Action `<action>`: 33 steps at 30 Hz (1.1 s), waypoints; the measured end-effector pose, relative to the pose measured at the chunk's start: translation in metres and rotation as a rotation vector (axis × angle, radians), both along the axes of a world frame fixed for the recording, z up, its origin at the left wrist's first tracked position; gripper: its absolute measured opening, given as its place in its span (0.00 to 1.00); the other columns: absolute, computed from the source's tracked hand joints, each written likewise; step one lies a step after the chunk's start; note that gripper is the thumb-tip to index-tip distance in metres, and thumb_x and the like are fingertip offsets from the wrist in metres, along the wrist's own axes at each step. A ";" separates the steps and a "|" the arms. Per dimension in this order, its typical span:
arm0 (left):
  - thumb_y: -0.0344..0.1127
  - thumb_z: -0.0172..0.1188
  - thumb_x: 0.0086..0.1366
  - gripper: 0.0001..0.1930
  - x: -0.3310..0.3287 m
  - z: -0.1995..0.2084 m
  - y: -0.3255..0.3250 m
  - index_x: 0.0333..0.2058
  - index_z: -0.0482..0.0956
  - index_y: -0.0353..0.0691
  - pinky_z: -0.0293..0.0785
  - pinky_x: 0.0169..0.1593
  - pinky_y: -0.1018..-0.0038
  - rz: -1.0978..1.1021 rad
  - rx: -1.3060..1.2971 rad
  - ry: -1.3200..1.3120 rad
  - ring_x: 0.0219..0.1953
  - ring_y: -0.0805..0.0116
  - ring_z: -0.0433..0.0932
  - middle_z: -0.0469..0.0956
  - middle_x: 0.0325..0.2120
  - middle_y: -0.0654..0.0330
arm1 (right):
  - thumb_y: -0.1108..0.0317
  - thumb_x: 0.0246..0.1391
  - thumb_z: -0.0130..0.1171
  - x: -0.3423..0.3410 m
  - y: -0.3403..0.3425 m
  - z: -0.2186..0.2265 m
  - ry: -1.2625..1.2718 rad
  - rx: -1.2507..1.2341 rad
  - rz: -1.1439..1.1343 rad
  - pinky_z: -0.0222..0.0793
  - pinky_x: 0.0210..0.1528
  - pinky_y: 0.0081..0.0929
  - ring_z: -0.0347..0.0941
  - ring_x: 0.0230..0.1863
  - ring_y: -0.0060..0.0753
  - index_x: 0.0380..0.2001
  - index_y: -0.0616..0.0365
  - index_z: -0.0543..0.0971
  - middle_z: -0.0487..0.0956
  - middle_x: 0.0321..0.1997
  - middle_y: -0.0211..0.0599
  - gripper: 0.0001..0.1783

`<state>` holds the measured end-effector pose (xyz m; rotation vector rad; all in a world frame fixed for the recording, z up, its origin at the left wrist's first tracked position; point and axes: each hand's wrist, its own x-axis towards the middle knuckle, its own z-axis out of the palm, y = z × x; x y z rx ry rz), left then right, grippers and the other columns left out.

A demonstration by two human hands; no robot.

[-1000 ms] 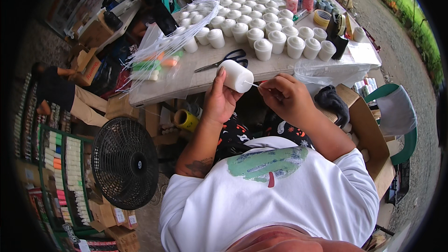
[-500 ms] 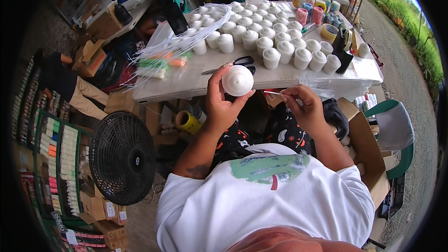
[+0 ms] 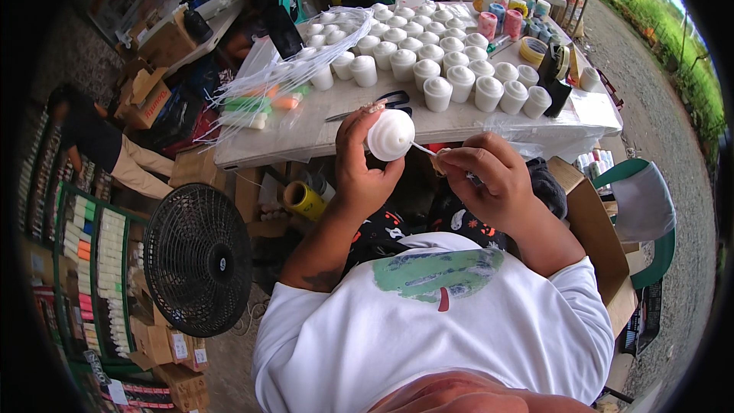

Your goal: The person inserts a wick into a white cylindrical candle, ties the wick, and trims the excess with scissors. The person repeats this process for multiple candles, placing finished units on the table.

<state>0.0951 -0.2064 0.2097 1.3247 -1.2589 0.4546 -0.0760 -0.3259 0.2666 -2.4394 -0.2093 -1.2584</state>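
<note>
At left, a round, black, wire-caged fan (image 3: 197, 260) stands beside the person. Further right, a loose bundle of long, thin white strands (image 3: 256, 86) lies on a pale, flat-topped table (image 3: 294, 138); a draught could shift or tangle them. Next, black-handled metal scissors (image 3: 396, 97) lie just beyond the fingers, which could brush a blade on a careless reach.

At centre, a white, stepped, dome-topped cylinder, apparently wax (image 3: 388, 136), is held in the air at the table's near edge, domed end towards the viewer; a slackened grip could drop it. The left hand (image 3: 362, 174) is half-curled, fingers and thumb clamped around its sides.

Immediately right, a thin white single strand (image 3: 423, 148) points at the domed end; whether its tip enters cannot be told. Force applied off-axis would probably bend it. The right hand (image 3: 488, 177) pinches this strand, thumb and forefinger together, the remaining fingers loosely curled.

Beyond, matching white dome-topped cylinders (image 3: 437, 94) stand in close rows; a knock could topple several.
</note>
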 end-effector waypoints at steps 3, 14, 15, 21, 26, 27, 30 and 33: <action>0.18 0.65 0.41 0.36 -0.003 0.004 0.001 0.53 0.65 0.37 0.65 0.57 0.59 0.037 0.016 -0.072 0.53 0.50 0.69 0.72 0.49 0.50 | 0.77 0.38 0.67 0.005 0.003 0.000 -0.009 -0.009 0.019 0.68 0.27 0.32 0.72 0.27 0.38 0.33 0.58 0.77 0.72 0.27 0.36 0.14; 0.19 0.66 0.40 0.37 0.001 0.004 0.002 0.53 0.65 0.40 0.58 0.61 0.52 0.118 0.033 -0.260 0.55 0.50 0.67 0.71 0.52 0.54 | 0.76 0.40 0.65 0.008 0.003 0.000 0.050 -0.004 -0.025 0.69 0.30 0.33 0.72 0.28 0.40 0.33 0.58 0.77 0.72 0.27 0.36 0.12; 0.19 0.66 0.40 0.37 0.000 0.004 0.002 0.53 0.65 0.40 0.57 0.61 0.52 0.124 0.034 -0.265 0.55 0.50 0.67 0.71 0.52 0.54 | 0.76 0.41 0.65 0.008 0.003 0.000 0.056 -0.006 -0.032 0.69 0.30 0.33 0.72 0.28 0.40 0.33 0.58 0.77 0.72 0.27 0.36 0.12; 0.21 0.66 0.44 0.34 0.001 0.011 0.001 0.53 0.65 0.39 0.65 0.57 0.61 0.181 0.119 -0.275 0.53 0.53 0.70 0.72 0.50 0.53 | 0.75 0.45 0.64 0.008 0.002 0.000 0.085 0.094 -0.020 0.69 0.28 0.30 0.72 0.27 0.38 0.32 0.58 0.77 0.73 0.28 0.37 0.09; 0.30 0.70 0.46 0.32 0.059 -0.023 -0.022 0.52 0.67 0.38 0.67 0.54 0.63 0.155 0.263 0.352 0.50 0.53 0.71 0.72 0.48 0.51 | 0.70 0.52 0.63 0.008 -0.029 -0.017 0.069 0.400 -0.119 0.68 0.27 0.22 0.73 0.25 0.25 0.32 0.60 0.77 0.74 0.26 0.31 0.07; 0.33 0.71 0.46 0.33 0.082 -0.033 -0.026 0.51 0.67 0.37 0.68 0.52 0.65 0.182 0.338 0.496 0.49 0.54 0.72 0.71 0.48 0.50 | 0.69 0.53 0.62 0.006 -0.039 -0.022 0.119 0.599 -0.110 0.67 0.27 0.21 0.72 0.25 0.23 0.31 0.60 0.77 0.74 0.26 0.30 0.07; 0.39 0.73 0.43 0.34 0.119 -0.061 -0.031 0.50 0.69 0.36 0.69 0.51 0.64 0.207 0.506 0.510 0.48 0.55 0.73 0.72 0.47 0.48 | 0.67 0.56 0.61 0.001 -0.071 -0.038 0.194 1.127 -0.034 0.66 0.27 0.19 0.70 0.24 0.18 0.32 0.60 0.77 0.74 0.25 0.26 0.08; 0.38 0.72 0.44 0.34 0.115 -0.068 -0.031 0.50 0.69 0.36 0.70 0.51 0.63 0.218 0.557 0.445 0.47 0.53 0.74 0.72 0.47 0.48 | 0.67 0.58 0.56 -0.004 -0.108 -0.053 0.144 1.485 0.231 0.65 0.30 0.18 0.65 0.23 0.17 0.35 0.61 0.76 0.71 0.25 0.24 0.08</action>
